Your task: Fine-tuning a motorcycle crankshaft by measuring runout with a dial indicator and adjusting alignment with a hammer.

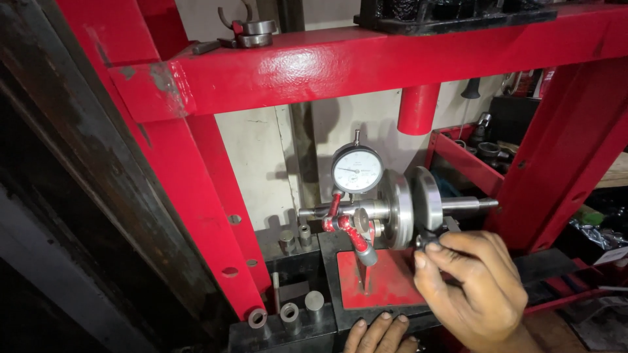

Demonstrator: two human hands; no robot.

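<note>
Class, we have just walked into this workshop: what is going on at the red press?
A person's right hand pinches a small dark knob below a steel crankshaft with two round webs, which lies level inside the red steel press frame. A white-faced round dial gauge on a red jointed stand sits at the shaft. The left hand rests its fingertips on the black base's front edge.

Red-painted steel press frame (340,65) fills the view: heavy crossbeam overhead, slanted uprights (196,216) with bolt holes, paint chipped near the left joint. Behind it, an off-white plaster wall (261,163), scuffed, with a dark vertical pipe (302,150). Lighting is bright on the beam, dim at left along a dark, worn post (72,157); cluttered red shelf (468,163) at right.
</note>
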